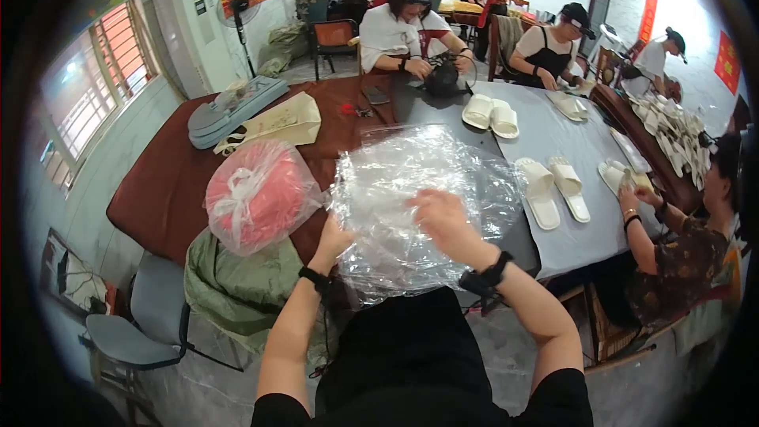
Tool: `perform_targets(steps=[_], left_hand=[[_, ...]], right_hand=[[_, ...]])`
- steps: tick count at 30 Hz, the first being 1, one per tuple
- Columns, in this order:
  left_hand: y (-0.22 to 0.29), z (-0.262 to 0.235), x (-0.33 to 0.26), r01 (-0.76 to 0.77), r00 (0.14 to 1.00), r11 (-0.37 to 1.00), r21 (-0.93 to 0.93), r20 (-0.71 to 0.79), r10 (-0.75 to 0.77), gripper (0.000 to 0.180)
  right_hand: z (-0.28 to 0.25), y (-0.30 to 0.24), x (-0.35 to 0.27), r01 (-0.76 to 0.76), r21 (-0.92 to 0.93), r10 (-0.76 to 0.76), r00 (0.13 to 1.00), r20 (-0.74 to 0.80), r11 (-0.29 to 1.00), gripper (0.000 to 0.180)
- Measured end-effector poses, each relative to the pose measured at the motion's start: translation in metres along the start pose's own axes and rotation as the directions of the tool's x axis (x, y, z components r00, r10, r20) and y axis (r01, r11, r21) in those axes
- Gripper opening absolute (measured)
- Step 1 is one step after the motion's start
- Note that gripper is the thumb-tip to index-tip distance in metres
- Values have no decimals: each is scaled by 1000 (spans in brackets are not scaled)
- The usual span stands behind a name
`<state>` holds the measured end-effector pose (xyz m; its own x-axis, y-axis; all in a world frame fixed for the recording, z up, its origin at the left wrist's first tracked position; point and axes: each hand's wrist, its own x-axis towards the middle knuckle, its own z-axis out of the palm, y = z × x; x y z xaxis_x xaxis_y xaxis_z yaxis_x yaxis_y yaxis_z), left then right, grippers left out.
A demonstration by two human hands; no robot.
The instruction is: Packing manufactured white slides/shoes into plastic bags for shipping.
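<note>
A large crinkled clear plastic sheet or bag [395,174] spreads over the table in front of me, its near edge reaching my lap. My left hand [335,239] is closed at the sheet's left edge, with part of its fingers hidden. Over the middle of the plastic is my right hand [444,223], its fingers bent but apart, with nothing seen in them. Whether it touches the sheet I cannot tell. Just left of the sheet sits a tied clear bag of pink-red material [261,198].
White slippers [541,193] lie in pairs at right. A cream tote bag [286,122] and a blue-grey bag [229,115] rest on the brown cloth [150,182]. A green sack [237,292] and grey chair [150,324] stand lower left. Several people work around the tables.
</note>
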<state>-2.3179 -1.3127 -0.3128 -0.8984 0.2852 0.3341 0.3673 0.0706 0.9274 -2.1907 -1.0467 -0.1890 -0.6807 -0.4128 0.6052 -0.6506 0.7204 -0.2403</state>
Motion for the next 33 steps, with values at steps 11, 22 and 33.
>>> perform_targets(steps=[11,22,33], left_hand=[[89,6,-66,-433,893,718,544,150,425,61],[41,-6,-73,-635,769,504,585,542,340,30],[80,18,-64,-326,908,689,647,12,418,38]], right_hand=[[89,7,-11,-158,60,119,899,421,986,75],[45,93,-61,-392,-171,424,770,477,904,108],[34,82,-54,-398,-192,439,856,273,897,111]])
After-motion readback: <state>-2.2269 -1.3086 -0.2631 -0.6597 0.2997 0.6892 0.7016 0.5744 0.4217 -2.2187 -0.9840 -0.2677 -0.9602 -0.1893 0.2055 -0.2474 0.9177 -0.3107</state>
